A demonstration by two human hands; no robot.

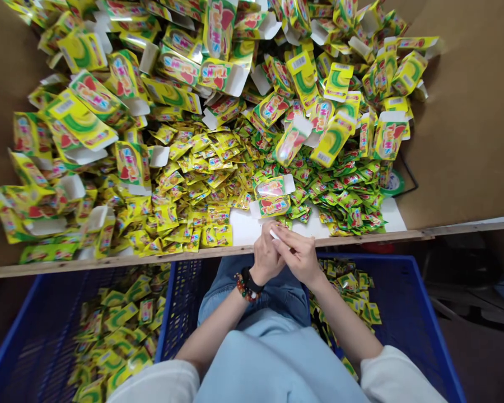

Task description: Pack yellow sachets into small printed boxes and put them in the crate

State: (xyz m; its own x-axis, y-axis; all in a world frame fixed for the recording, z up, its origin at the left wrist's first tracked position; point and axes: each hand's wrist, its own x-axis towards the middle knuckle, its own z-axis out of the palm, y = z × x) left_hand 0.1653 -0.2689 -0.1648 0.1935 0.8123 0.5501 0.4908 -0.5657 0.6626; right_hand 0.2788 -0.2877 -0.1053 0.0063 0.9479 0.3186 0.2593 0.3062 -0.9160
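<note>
A small white piece (274, 234) sits pinched between both hands at the table's near edge, at 6 o'clock of the pile. The left hand (267, 258) curls round it from 9 o'clock; the right hand (300, 254) lays its fingers (286, 235) over it from 3 o'clock. What the piece is cannot be told. Just at 12 o'clock of the hands lie two cartons (273, 196) on the white sheet (246, 226). Sachets (201, 184) and open boxes (84, 120) cover the table (466, 140). Blue crates (403, 291) sit at 7 and 5 o'clock, holding more sachets
</note>
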